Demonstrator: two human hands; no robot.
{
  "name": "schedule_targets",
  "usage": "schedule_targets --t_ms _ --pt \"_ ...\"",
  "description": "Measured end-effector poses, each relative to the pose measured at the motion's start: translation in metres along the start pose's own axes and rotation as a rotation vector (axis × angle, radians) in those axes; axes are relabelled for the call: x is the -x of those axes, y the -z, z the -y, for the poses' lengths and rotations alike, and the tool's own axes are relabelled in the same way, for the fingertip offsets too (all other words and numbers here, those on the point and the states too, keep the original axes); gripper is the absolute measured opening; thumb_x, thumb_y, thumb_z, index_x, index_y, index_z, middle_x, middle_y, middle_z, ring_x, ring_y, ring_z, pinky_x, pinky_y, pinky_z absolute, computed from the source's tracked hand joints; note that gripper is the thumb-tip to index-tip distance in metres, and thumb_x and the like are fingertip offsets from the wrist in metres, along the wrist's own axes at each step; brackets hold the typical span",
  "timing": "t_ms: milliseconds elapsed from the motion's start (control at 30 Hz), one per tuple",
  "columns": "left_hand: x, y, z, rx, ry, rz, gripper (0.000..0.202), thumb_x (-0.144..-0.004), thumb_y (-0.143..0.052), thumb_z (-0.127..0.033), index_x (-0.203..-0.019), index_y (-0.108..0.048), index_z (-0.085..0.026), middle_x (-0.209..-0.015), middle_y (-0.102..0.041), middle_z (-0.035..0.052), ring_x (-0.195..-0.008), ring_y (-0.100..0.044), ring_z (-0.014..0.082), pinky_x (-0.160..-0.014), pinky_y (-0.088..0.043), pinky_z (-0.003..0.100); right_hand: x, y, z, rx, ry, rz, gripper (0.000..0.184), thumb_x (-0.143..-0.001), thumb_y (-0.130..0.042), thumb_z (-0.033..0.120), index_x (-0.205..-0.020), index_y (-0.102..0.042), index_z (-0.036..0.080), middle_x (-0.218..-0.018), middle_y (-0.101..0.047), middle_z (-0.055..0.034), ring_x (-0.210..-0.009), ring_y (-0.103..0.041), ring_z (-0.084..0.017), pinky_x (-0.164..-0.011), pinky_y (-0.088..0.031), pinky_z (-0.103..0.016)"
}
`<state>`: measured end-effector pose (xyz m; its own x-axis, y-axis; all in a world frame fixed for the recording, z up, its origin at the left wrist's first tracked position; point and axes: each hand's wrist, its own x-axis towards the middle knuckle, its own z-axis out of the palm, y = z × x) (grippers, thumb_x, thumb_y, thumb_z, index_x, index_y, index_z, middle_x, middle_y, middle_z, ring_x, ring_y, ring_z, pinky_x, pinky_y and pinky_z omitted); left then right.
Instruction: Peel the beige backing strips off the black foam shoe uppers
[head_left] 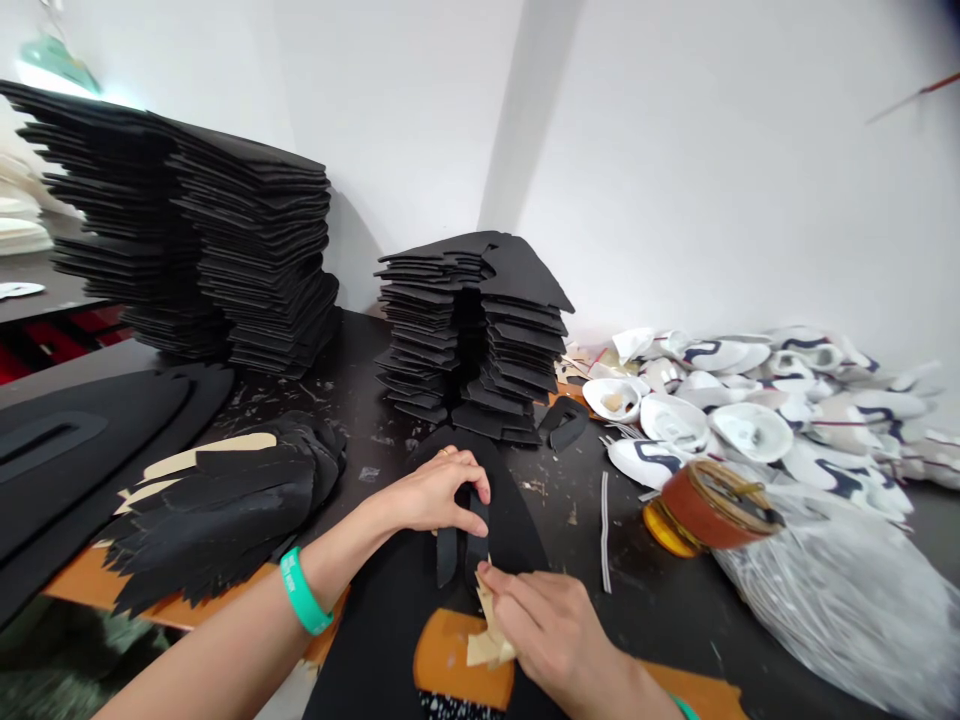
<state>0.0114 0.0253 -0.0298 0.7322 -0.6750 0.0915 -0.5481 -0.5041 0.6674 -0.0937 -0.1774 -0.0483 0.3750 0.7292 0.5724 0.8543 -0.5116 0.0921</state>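
Note:
A large black foam sheet (375,630) lies on the dark table in front of me, with a smaller black slotted piece (447,555) on it. My left hand (439,492), a green band on its wrist, has its thumb and fingers closed around one leg of the slotted piece. Just below, my right hand (551,625) pinches a cream paper strip (489,640) at the lower end of that leg. The strip hangs crumpled over an orange patch (442,650) with a speckled lower edge. My right palm is turned away from view.
Tall stacks of black sheets (255,240) stand back left, with a shorter stack (517,330) ahead. Loose black pieces (240,500) with cream backing lie left. White shoe uppers (750,430), a reddish-brown round container (709,505) and a clear plastic bag (840,590) crowd the right.

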Motion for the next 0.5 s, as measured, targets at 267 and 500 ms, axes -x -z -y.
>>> schedule_targets --t_ms 267,500 --pt "0.002 0.0 -0.003 -0.031 -0.02 0.023 0.046 -0.063 -0.079 -0.052 -0.094 -0.061 -0.023 -0.097 -0.051 0.0012 -0.095 -0.043 0.0202 -0.087 -0.035 0.029 0.002 0.002 0.001 -0.039 0.032 0.024 0.022 -0.094 -0.04 0.005 -0.085 -0.059 0.014 -0.09 -0.072 -0.0083 -0.064 -0.062 -0.013 -0.056 -0.048 -0.024" --pt "0.003 -0.001 -0.004 -0.023 -0.007 0.032 0.05 -0.06 -0.079 -0.054 -0.093 -0.059 -0.023 -0.098 -0.049 0.0011 -0.096 -0.042 0.0206 -0.087 -0.035 0.03 0.012 0.042 0.018 -0.366 -0.138 0.054 0.03 -0.1 -0.031 0.019 -0.077 -0.051 0.023 -0.077 -0.07 -0.0004 -0.054 -0.06 -0.01 -0.051 -0.047 -0.021"
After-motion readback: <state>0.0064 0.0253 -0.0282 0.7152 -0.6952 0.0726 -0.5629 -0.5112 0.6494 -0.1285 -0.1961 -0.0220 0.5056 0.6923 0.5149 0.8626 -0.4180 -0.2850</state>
